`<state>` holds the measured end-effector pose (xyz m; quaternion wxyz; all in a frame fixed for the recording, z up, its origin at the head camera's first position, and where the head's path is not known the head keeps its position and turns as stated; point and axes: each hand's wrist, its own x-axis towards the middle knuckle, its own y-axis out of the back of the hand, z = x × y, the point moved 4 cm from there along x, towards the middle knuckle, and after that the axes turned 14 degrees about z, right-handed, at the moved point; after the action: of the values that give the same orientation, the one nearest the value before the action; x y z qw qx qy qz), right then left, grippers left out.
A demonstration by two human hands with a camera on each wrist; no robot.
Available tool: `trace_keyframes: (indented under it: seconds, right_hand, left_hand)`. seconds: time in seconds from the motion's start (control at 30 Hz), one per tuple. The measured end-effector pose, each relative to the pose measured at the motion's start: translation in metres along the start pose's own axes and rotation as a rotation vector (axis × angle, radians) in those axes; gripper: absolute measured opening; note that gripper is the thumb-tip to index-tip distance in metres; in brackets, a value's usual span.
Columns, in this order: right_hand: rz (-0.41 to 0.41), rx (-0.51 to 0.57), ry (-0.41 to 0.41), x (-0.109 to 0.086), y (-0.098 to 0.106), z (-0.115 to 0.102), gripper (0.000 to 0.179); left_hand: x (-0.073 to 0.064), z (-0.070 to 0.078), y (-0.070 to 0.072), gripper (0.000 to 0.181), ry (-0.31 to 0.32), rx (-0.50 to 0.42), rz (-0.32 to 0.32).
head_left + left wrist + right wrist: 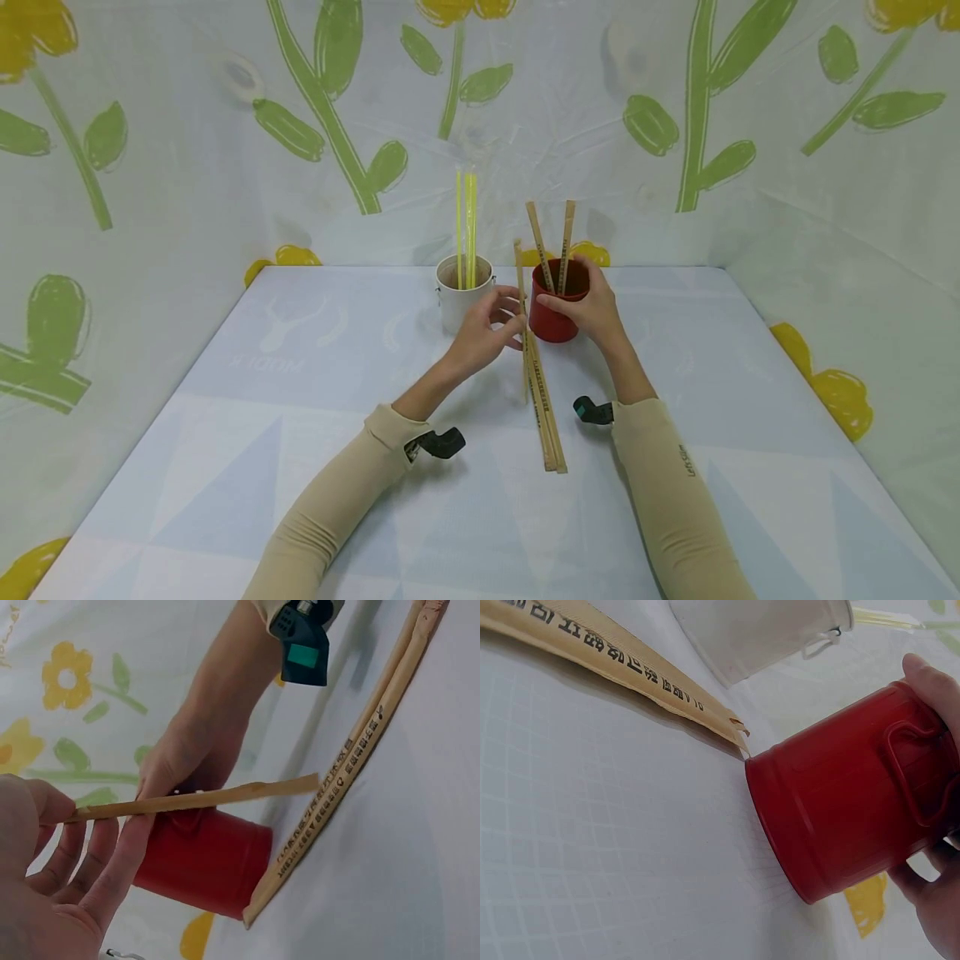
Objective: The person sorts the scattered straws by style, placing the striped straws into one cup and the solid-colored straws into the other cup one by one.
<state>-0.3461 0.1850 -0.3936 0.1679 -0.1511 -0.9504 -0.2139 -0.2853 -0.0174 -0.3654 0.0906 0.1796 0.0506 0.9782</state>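
My left hand (pixel 480 337) pinches one long paper-wrapped straw (pixel 195 801) between thumb and fingers, upright beside the red metal bucket (pixel 553 325). My right hand (pixel 597 304) grips that bucket near its rim, from the right side. Two paper-wrapped straws (pixel 566 237) lean inside the red bucket, their tops fanned apart. On the table in front of it lie more paper-wrapped straws (pixel 543 396), bunched together, with dark printing along them. The right wrist view shows the bucket's small wire handle and one torn wrapper end (pixel 739 727) close to its base.
Left of the red bucket stands a white bucket (pixel 452 310) with several yellow-green sticks (pixel 470 221) upright in it. A pale patterned cloth covers the table (pixel 337 517). Flower-printed sheeting (pixel 540 108) hangs at the back and both sides.
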Motion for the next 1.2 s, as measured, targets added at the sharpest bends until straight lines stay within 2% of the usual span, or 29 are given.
trace_keyframes:
  seconds: [0.17,0.47,0.73,0.93,1.2]
  right_hand:
    - [-0.003,-0.003,-0.010,0.000,0.001,0.001,0.095]
    - [0.000,-0.011,-0.005,0.001,0.001,0.003,0.095]
    - [-0.006,0.009,-0.006,0.001,0.001,0.001,0.095]
    - [-0.001,0.010,0.011,0.001,0.001,0.002,0.095]
    - [0.000,0.010,0.036,0.000,0.001,0.001,0.088]
  left_hand:
    - [0.001,0.004,0.001,0.033,-0.031,-0.005,0.045]
    - [0.006,0.002,-0.001,0.029,-0.111,0.018,0.110]
    - [0.011,0.012,-0.002,0.030,-0.167,0.002,0.180]
    - [0.021,0.027,-0.004,0.033,-0.219,0.001,0.198]
    - [0.037,0.051,-0.008,0.029,-0.363,0.084,0.261]
